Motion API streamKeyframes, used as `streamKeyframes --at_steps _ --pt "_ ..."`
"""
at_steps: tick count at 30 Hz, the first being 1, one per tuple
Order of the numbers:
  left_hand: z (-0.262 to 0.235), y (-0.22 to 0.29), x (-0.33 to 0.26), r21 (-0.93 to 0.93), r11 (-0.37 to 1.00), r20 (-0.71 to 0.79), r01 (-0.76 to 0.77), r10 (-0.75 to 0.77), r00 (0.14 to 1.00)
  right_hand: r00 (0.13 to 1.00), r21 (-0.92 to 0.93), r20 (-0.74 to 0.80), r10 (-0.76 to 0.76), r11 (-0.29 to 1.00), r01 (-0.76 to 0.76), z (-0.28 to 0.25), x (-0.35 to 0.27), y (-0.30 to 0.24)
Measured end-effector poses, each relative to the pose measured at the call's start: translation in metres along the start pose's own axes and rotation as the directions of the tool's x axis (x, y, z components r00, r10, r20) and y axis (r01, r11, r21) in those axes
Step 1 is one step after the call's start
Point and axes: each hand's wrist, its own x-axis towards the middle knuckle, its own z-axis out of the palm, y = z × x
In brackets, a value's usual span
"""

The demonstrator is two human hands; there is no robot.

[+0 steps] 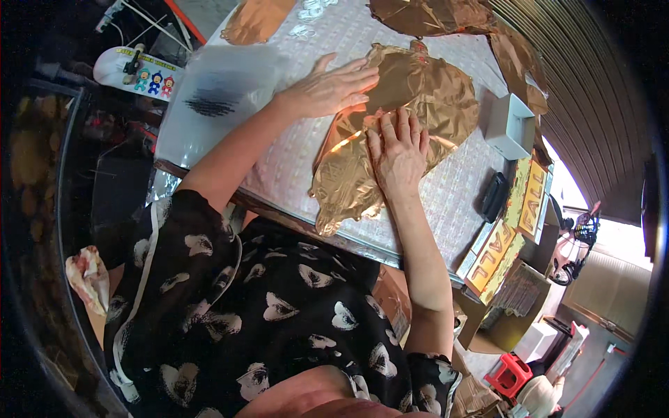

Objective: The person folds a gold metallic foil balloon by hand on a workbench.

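Note:
A crumpled, flat gold foil balloon (pixel 446 97) lies across the table in front of me. My right hand (pixel 401 157) rests palm down on its middle, fingers spread on the foil. My left hand (pixel 327 89) reaches in from the left, fingers stretched out, with the fingertips at the balloon's upper left edge. Neither hand grips anything that I can see. The foil beneath my right palm is hidden. Wrinkles run all over the balloon, and its lower end reaches close to the table's near edge.
The table (pixel 279 167) has a patterned cover. More gold foil (pixel 258 21) and white string (pixel 306 17) lie at the far side. Clear plastic (pixel 209 139) sits left. Rightward are a white box (pixel 511 125), a black object (pixel 494 197) and printed packs (pixel 491 258).

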Motion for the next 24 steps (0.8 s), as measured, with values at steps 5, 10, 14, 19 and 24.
streamKeyframes --at_steps 5,10,14,19,24 --pt "-0.003 0.001 0.006 0.033 0.998 0.048 -0.048 0.046 0.998 1.000 -0.023 0.013 -0.001 1.000 0.001 0.001 -0.002 0.002" --pt "0.002 -0.002 0.008 -0.008 0.999 0.072 -0.054 0.055 0.996 1.000 -0.033 0.029 0.002 0.999 -0.001 0.001 -0.003 0.001" --pt "0.006 -0.010 0.007 0.027 0.995 0.022 -0.091 0.091 0.996 1.000 -0.007 0.011 -0.013 1.000 0.013 0.003 -0.001 0.001" --pt "0.011 -0.006 0.008 0.029 0.997 0.050 -0.065 0.063 0.997 0.998 -0.047 0.035 -0.061 0.997 0.063 -0.004 0.001 0.000" --pt "0.014 -0.008 0.008 0.050 0.995 0.025 -0.085 0.084 0.996 0.979 0.056 0.116 -0.169 0.985 0.164 -0.019 -0.012 -0.014"
